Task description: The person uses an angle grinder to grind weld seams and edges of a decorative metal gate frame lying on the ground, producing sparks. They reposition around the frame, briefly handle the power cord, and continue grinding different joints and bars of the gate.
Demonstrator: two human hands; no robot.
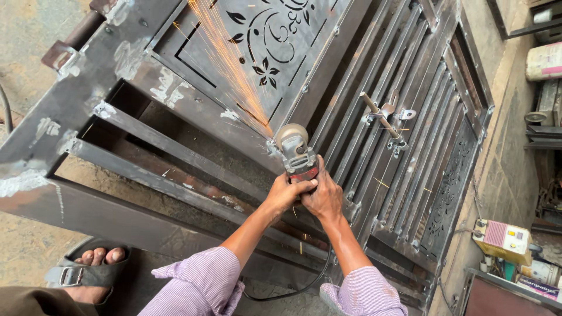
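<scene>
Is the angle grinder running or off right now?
Running: sparks stream from the angle grinder where its disc meets the metal gate.

The person wears a loose lilac shirt of finely checked cotton, its long sleeves (pixel 199 284) pushed up and bunched near the elbows, and a grey strapped sandal (pixel 73 274) with a metal buckle.

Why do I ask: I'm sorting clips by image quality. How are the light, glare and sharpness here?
Head view: even daylight, soft shadows under the metal gate; sparks streak into bright orange lines; both hands, left hand and right hand, and the grinder look sharp; straight bars bow slightly toward the edges.
</scene>
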